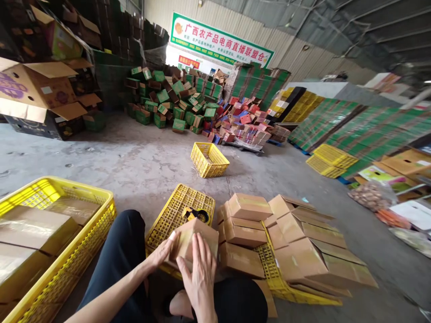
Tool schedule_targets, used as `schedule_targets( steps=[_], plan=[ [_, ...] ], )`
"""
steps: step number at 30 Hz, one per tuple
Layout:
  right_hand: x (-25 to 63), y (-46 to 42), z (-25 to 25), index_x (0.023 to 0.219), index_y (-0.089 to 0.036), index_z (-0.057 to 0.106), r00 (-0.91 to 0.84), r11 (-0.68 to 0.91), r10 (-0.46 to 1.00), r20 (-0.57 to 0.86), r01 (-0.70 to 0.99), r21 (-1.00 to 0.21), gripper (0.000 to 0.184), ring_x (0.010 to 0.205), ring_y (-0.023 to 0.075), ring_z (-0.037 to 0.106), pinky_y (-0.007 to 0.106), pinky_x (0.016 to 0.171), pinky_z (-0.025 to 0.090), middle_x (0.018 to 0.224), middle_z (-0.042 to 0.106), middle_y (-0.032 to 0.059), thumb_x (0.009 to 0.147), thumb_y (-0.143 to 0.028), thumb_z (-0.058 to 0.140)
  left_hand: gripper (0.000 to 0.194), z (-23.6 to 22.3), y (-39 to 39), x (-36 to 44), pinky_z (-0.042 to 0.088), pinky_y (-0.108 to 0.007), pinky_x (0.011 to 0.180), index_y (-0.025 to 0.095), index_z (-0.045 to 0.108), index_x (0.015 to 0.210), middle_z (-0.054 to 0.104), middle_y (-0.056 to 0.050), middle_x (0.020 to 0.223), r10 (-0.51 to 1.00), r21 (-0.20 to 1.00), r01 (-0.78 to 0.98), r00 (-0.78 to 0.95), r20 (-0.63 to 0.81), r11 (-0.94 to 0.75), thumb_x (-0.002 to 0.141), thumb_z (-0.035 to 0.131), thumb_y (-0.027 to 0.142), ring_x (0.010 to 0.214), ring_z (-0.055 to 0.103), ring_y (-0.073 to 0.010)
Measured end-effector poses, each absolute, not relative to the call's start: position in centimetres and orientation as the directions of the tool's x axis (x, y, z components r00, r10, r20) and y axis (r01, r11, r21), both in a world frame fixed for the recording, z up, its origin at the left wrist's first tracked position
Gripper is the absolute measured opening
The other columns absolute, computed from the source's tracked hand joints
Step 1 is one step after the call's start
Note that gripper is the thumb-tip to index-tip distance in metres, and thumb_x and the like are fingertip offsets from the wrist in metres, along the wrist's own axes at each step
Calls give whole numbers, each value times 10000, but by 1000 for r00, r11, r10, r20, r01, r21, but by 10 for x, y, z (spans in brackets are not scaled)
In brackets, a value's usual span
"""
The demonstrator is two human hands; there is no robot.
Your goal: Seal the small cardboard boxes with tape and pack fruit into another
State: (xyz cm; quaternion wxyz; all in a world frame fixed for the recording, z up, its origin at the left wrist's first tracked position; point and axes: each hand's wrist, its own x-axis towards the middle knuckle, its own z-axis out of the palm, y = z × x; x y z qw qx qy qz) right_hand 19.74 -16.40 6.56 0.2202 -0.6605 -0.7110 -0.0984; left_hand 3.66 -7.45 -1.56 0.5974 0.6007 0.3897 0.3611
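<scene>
Plainly, left hand (161,253): held the left side of the carton (186,243), thumb tip visible at its edge; its other fingers were mostly hidden.
Right hand (198,273): lay opened out on the carton, fingers extended and near one another, thumb well apart.
Carton: stood between both hands, over the near end of the upturned crate (171,211).
Tape dispenser (189,214): rested on that crate, just beyond the carton, partly covered by it.
Left crate (89,242): contained taped cartons (35,224), packed close.
Right crate (267,262): had stacked cartons (303,260) in it, tilted and rising above its rim; more boxes (251,206) stood just beside.
Small crate (210,171): sat farther off on the floor (134,163); its contents were too small to tell.
Green boxes (163,96): lay heaped behind.
Knees (129,237): flanked the hands, blocking some floor from view.
</scene>
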Motion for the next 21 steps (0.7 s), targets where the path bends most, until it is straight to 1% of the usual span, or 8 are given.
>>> schedule_targets(
  steps=[1,3,5,8,11,14,18,21],
  plan=[
    [189,-163,66,1669,-264,270,-57,131,908,415,979,-154,726,1437,345,507,505,1111,463,1625,482,89,1047,-588,457,752,-4,-77,32,239,-466,1296,230,461,1594,420,-54,1645,903,1000,14,430,-10,4,1051,259,709,1539,363,-287],
    [176,-157,67,1629,-279,378,-81,154,924,373,973,-170,566,1423,315,524,488,1100,463,1601,518,61,1096,-468,374,721,17,-85,21,180,-495,1305,244,326,1653,290,-43,1704,899,998,-48,434,61,-45,1070,277,665,1582,254,-279],
    [168,-149,70,1572,-281,481,-81,158,931,357,969,-192,496,1384,294,555,471,1070,476,1556,573,52,1112,-384,326,698,32,-95,11,138,-489,1311,255,323,1654,243,-32,1717,901,992,0,418,114,-125,1072,322,642,1594,203,-278],
    [170,-135,76,1513,-283,560,-117,198,935,334,955,-220,467,1321,273,590,432,1022,502,1510,620,47,1107,-339,337,676,41,-107,0,148,-451,1313,269,339,1648,198,-20,1725,885,951,143,424,191,-274,1066,403,607,1595,168,-280],
    [180,-122,82,1505,-310,568,-188,261,932,309,941,-215,461,1278,265,605,411,984,523,1509,618,40,1087,-313,375,687,42,-112,-4,223,-416,1302,281,288,1664,180,-19,1730,868,888,267,438,235,-375,1065,432,585,1587,191,-274],
    [186,-109,84,1496,-323,580,-228,293,924,307,938,-185,455,1273,284,603,445,998,525,1511,610,49,1078,-340,402,690,42,-111,-6,288,-396,1283,289,244,1675,206,-24,1729,852,826,347,450,268,-444,1072,418,576,1572,244,-267],
    [186,-89,82,1486,-316,597,-260,327,901,349,933,-148,448,1422,318,496,531,1143,434,1558,561,70,1080,-367,412,669,45,-108,-7,363,-371,1249,295,248,1675,278,-30,1712,834,756,412,453,315,-509,1081,401,562,1539,335,-265],
    [185,-77,83,1475,-356,602,-301,364,892,337,920,-143,433,1499,333,420,563,1177,400,1646,457,47,1086,-389,416,662,49,-108,-7,395,-357,1229,297,219,1680,310,-32,1700,832,730,439,448,328,-524,1090,390,544,1520,376,-255]
  ],
)
